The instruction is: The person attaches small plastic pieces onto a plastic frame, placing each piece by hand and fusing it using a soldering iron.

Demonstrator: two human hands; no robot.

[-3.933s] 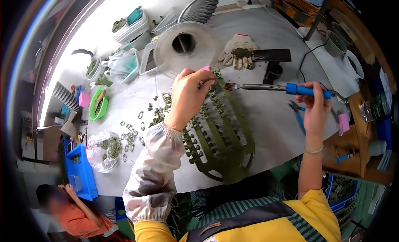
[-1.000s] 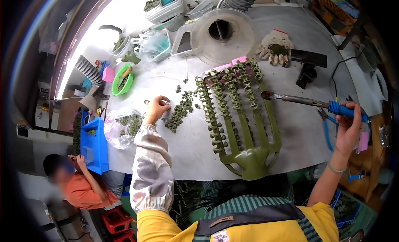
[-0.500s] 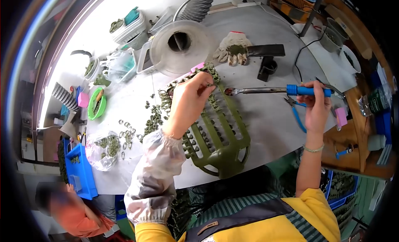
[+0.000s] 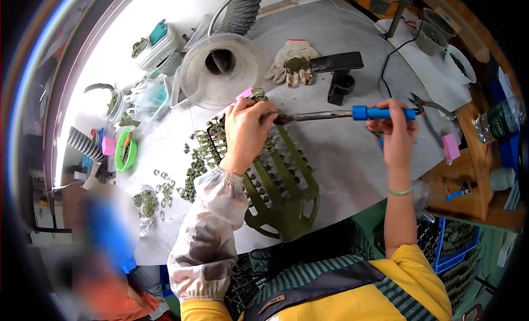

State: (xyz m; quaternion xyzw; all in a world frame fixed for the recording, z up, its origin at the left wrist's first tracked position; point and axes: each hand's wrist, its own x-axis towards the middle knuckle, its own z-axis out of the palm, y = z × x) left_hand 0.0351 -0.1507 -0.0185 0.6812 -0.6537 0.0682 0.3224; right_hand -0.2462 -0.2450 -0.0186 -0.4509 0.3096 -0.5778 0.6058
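Note:
My right hand (image 4: 398, 128) grips the blue handle of a soldering iron (image 4: 317, 116), held level with its metal shaft pointing left. The iron's tip reaches the fingertips of my left hand (image 4: 242, 133). Thumb and forefinger there are pinched together, and whatever is between them is hidden. Beneath the left hand lies an olive-green slotted frame (image 4: 286, 213), its bars lined with small round green pieces. Loose green pieces (image 4: 195, 167) are heaped along the frame's left side. Farther left, small green rings (image 4: 164, 187) are scattered beside a clear plastic bag (image 4: 147, 205) of more pieces.
A clear funnel-shaped hood (image 4: 190, 73) on a grey hose stands behind the frame. Right of it lie a stained work glove (image 4: 297, 51) and a black holder (image 4: 341, 88). Pliers (image 4: 438, 130) and a pink block (image 4: 452, 147) sit at right, a green bowl (image 4: 122, 165) at left.
The soldering iron and right hand have shifted left, bringing the tip to my left fingertips. The whole view has shifted slightly. The lower-left area around another person is now more blurred.

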